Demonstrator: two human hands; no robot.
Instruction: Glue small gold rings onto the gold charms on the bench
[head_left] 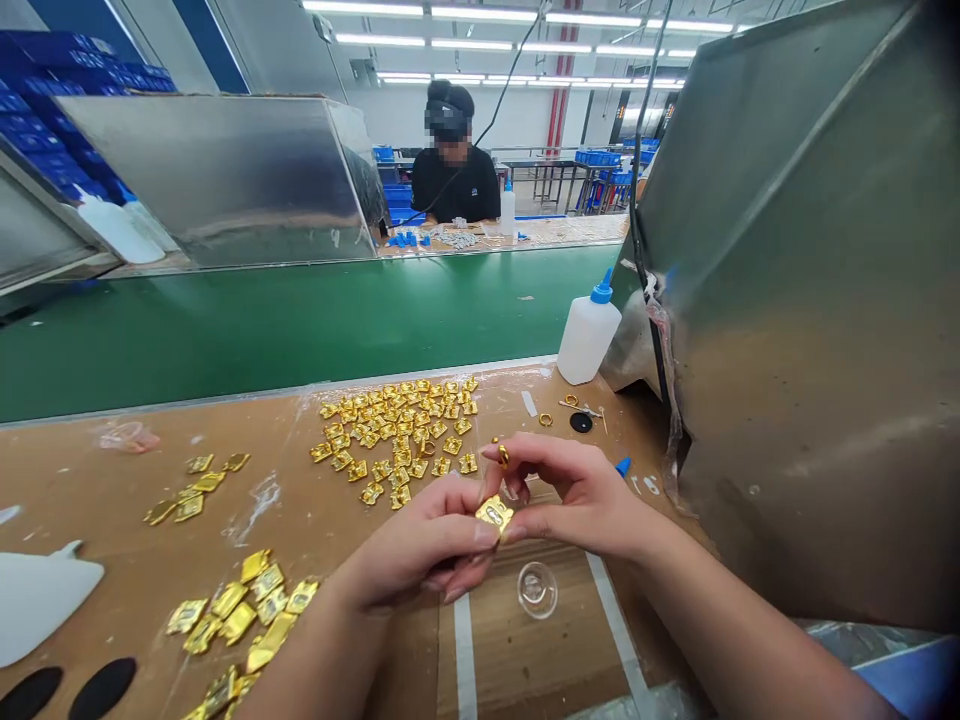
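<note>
Your left hand [454, 530] pinches a small gold-coloured plate [494, 514] between thumb and fingers above the near worktop [401, 620]; this edge hold seemingly leaves the raised face uncovered to you. Your right hand [574, 490] meets it at the right edge with the thumb; whether its fingers also clamp from behind cannot be told. A gold ring [503, 457] shows at your right index finger. On the near side stands a clear cup [536, 610], probably placed for short reach. The far gold pieces [402, 441] lie spread, likely keeping each one separate; the squeeze bottle [589, 340] stands upright at far right, presumably against spills.
</note>
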